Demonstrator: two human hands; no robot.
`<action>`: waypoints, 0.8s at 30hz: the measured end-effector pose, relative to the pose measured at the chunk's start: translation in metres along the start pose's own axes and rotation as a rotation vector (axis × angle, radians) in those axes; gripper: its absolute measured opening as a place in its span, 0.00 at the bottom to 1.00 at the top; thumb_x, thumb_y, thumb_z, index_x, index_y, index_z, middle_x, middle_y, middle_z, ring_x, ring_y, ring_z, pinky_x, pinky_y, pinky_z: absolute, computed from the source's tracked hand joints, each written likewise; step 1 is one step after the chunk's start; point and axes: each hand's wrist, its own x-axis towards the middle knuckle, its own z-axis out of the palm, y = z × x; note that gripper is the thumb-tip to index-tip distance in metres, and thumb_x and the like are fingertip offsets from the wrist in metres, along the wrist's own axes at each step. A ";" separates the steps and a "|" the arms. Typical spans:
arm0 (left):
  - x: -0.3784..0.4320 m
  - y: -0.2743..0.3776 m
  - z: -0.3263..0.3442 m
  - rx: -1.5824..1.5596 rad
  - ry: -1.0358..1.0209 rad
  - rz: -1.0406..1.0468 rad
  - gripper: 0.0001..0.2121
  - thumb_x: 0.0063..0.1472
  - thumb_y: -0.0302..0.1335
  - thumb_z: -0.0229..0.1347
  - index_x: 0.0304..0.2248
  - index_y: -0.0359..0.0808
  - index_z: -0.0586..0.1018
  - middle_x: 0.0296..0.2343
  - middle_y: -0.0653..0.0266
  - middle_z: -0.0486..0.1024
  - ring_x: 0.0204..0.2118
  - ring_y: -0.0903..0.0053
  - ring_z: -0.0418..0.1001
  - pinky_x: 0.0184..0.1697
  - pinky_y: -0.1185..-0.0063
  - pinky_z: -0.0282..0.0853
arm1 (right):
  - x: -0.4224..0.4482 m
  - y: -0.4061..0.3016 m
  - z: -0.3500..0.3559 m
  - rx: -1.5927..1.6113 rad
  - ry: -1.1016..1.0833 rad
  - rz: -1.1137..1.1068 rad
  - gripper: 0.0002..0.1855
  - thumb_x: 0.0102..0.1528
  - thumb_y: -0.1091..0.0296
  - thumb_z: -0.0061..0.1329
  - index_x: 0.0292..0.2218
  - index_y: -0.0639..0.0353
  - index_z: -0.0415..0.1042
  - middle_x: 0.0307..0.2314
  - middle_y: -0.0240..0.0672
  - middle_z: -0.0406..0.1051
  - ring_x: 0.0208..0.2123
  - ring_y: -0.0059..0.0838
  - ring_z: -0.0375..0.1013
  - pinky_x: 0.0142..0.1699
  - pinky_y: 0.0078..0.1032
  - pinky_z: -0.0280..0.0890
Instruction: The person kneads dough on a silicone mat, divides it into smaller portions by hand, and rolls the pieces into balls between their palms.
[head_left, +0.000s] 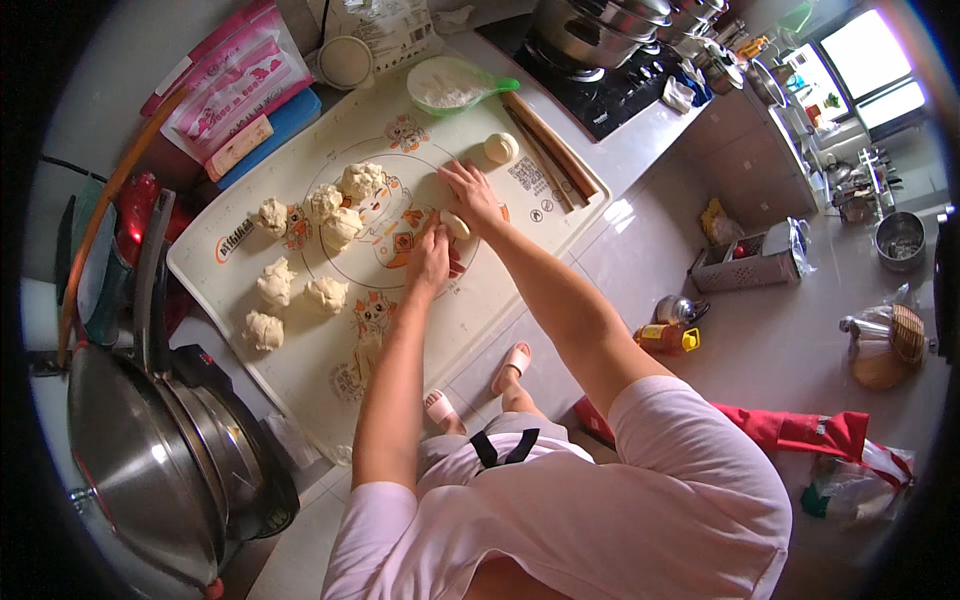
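My left hand (430, 259) is on the pastry mat (442, 330), its fingers and thumb around one side of a small smooth piece of dough (454, 224). Beside it my right hand (472, 196) lies palm down, fingers stretched out and slightly apart, its heel close to the same piece. Whether the right palm touches that dough is hidden. A smooth round dough ball (501, 148) sits beyond the right fingertips. Several rough dough lumps lie on the left half of the mat, among them one lump (363, 181) near the printed circle and another (264, 331) nearer the left edge.
A green scoop of flour (450, 84) and a wooden rolling pin (559, 150) lie along the mat's far side. Past them stands a steel pot (592, 37) on a black gas hob (600, 105). A lidded wok (142, 450) occupies the left. An oil bottle (664, 339) stands on the floor.
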 end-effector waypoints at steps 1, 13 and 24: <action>-0.006 0.002 0.003 -0.104 0.044 -0.038 0.21 0.62 0.40 0.35 0.52 0.40 0.60 0.14 0.65 0.67 0.12 0.80 0.68 0.14 0.81 0.66 | 0.003 -0.004 0.000 0.039 -0.004 0.069 0.28 0.43 0.69 0.47 0.48 0.49 0.63 0.50 0.38 0.59 0.55 0.46 0.50 0.59 0.37 0.44; -0.003 -0.027 0.008 0.317 0.299 0.418 0.20 0.59 0.35 0.40 0.48 0.34 0.63 0.23 0.51 0.72 0.25 0.61 0.71 0.28 0.68 0.65 | -0.031 -0.020 -0.011 0.017 0.053 -0.100 0.23 0.48 0.74 0.37 0.48 0.51 0.64 0.50 0.39 0.59 0.56 0.42 0.50 0.59 0.37 0.44; -0.006 -0.022 -0.004 0.559 0.086 0.358 0.16 0.61 0.34 0.38 0.45 0.38 0.69 0.20 0.51 0.73 0.24 0.57 0.72 0.27 0.67 0.67 | -0.057 -0.020 0.017 0.290 0.019 0.140 0.18 0.53 0.71 0.36 0.47 0.56 0.64 0.50 0.44 0.58 0.55 0.45 0.51 0.57 0.33 0.49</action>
